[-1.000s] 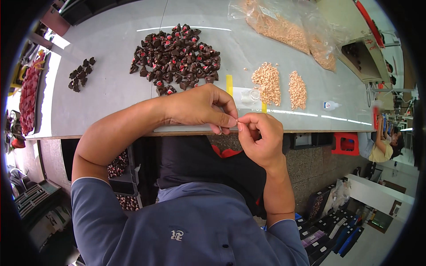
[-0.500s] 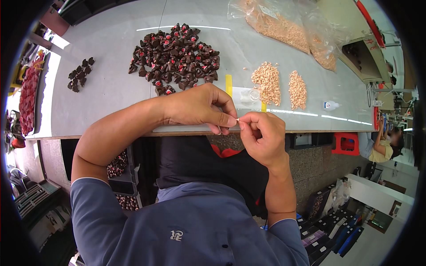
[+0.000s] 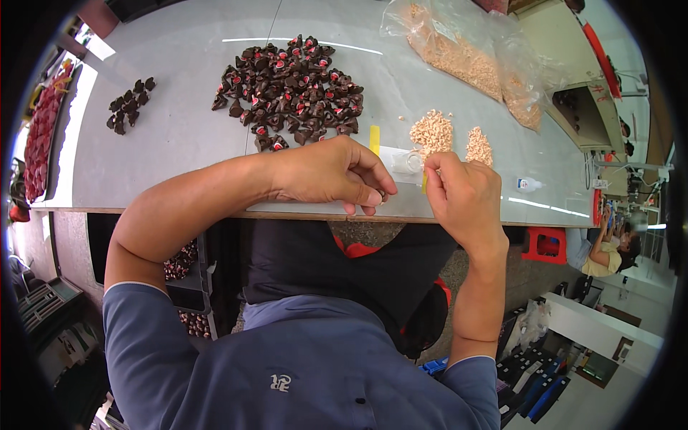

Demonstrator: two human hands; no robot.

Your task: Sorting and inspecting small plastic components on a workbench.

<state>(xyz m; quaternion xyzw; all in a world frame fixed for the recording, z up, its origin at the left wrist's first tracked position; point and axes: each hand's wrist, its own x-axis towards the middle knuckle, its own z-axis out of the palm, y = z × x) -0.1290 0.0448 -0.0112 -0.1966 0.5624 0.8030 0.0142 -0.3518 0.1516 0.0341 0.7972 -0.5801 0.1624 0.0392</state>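
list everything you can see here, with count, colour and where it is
big pile of small parts: many, dark brown with red spots, table centre
small pile of parts: about a dozen, dark brown, table far left
tan pellet piles: two, beige, just beyond the right hand
plastic bags: two, clear with beige fill, table back right
yellow strip: one, between the hands' far side
small bottle: one, white, table right edge
table: one, grey
red stool: one, floor at right
tray of red pieces: one, far left
left hand: fingers pinched on a tiny dark part, at table's near edge
right hand: fingers pinched on a small yellow piece
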